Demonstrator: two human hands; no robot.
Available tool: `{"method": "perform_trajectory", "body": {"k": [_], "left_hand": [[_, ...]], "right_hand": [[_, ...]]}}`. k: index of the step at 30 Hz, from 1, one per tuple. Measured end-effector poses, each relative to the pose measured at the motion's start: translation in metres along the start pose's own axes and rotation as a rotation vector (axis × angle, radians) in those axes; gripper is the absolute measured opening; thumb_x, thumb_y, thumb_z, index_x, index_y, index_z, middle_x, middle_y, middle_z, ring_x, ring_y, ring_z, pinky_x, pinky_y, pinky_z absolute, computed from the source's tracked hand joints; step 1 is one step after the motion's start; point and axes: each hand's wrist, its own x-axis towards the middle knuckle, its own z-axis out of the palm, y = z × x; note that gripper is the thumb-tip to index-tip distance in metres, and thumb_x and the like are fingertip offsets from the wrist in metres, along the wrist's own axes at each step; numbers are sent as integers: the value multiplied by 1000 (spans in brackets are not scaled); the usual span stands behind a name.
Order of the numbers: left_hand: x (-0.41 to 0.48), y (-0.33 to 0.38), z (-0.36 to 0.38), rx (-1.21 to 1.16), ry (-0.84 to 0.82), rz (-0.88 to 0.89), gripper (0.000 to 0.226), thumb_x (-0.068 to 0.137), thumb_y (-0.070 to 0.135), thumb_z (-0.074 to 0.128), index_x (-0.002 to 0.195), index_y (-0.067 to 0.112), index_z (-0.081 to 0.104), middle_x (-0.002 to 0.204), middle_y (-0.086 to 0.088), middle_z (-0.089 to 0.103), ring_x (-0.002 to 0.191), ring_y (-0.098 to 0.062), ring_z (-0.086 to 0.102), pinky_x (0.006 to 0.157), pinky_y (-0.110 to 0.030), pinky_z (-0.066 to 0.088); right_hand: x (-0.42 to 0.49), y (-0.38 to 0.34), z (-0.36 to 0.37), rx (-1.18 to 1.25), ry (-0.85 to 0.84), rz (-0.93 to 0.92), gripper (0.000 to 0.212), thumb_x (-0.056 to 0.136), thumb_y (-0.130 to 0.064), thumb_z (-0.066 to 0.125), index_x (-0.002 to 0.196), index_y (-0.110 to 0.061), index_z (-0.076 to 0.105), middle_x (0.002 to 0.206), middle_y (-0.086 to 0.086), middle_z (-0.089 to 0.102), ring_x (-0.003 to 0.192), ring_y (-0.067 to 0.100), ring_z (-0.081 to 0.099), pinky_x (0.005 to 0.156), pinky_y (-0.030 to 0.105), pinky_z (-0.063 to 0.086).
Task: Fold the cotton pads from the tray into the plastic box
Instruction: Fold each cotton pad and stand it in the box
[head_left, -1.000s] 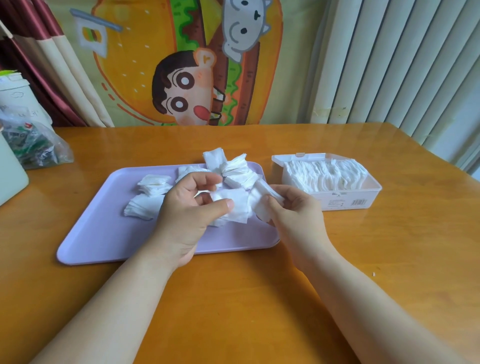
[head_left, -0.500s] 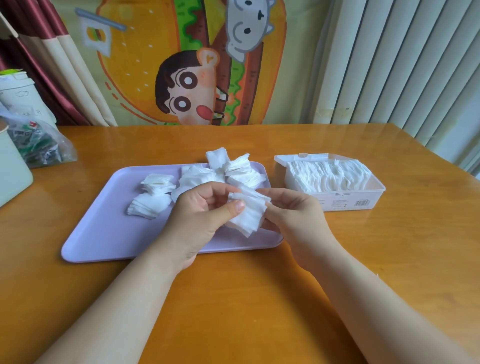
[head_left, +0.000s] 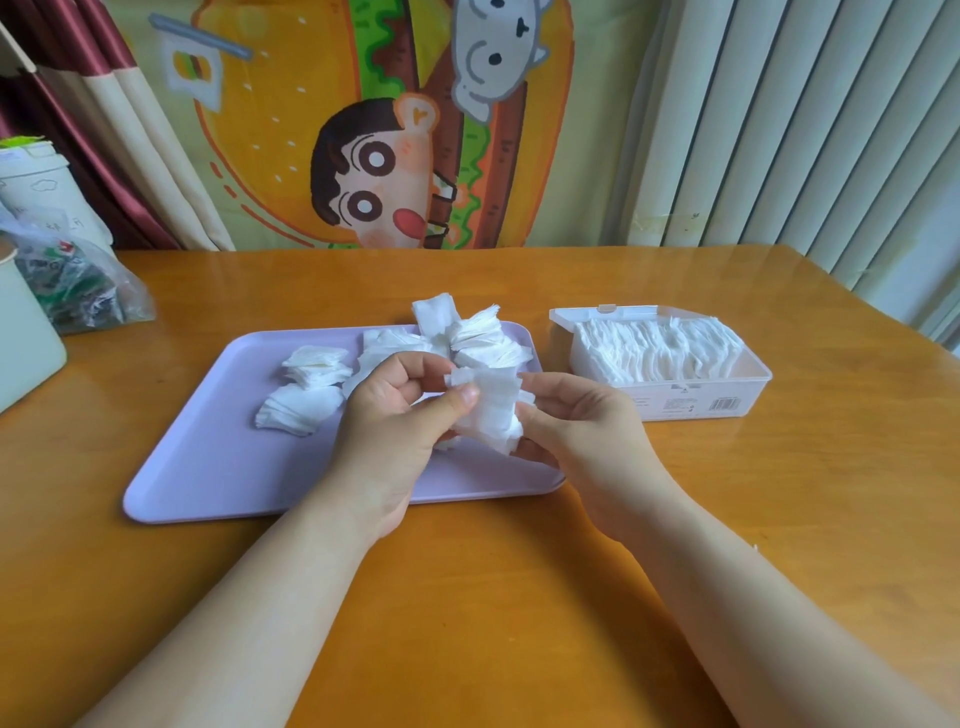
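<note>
A lilac tray (head_left: 208, 457) lies on the wooden table with several loose piles of white cotton pads (head_left: 311, 384) on its far half. Over the tray's right front part, both hands hold a small stack of cotton pads (head_left: 491, 410). My left hand (head_left: 395, 421) pinches the stack with thumb and curled fingers on its left side. My right hand (head_left: 576, 421) grips its right edge from beside and below. To the right of the tray stands an open white plastic box (head_left: 691, 402), packed with upright folded pads.
A clear plastic bag with dark contents (head_left: 72, 286) and a pale green container (head_left: 26, 343) sit at the table's left edge. A white cup (head_left: 36, 182) stands behind them. Curtains and a cartoon cloth hang beyond the table's far edge.
The pad stack, spread apart between the hands a second ago, has been brought together into one folded bundle, held a little higher over the tray.
</note>
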Motion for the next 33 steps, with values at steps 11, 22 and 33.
{"method": "perform_trajectory", "body": {"k": [11, 22, 33], "left_hand": [[1, 7, -5, -268, -202, -124, 21, 83, 5, 67, 96, 20, 73, 102, -8, 71, 99, -22, 68, 83, -32, 54], [1, 3, -7, 174, -94, 56, 25, 90, -3, 75, 97, 21, 76, 88, -5, 70, 82, -14, 64, 64, -23, 53], [1, 0, -6, 241, -21, 106, 23, 90, 2, 78, 92, 24, 78, 89, -14, 72, 79, -16, 64, 66, -30, 54]], "right_hand": [[-3, -4, 3, -34, 26, 2, 19, 94, 1, 74, 108, -12, 78, 100, 25, 79, 84, 25, 79, 77, 30, 63], [-4, -8, 1, 34, 15, 14, 21, 95, 5, 71, 113, -4, 76, 97, 13, 82, 87, 26, 80, 74, 30, 63], [-3, -5, 0, 90, -73, -9, 19, 104, -11, 65, 116, -2, 77, 104, 27, 78, 95, 31, 77, 82, 36, 64]]}}
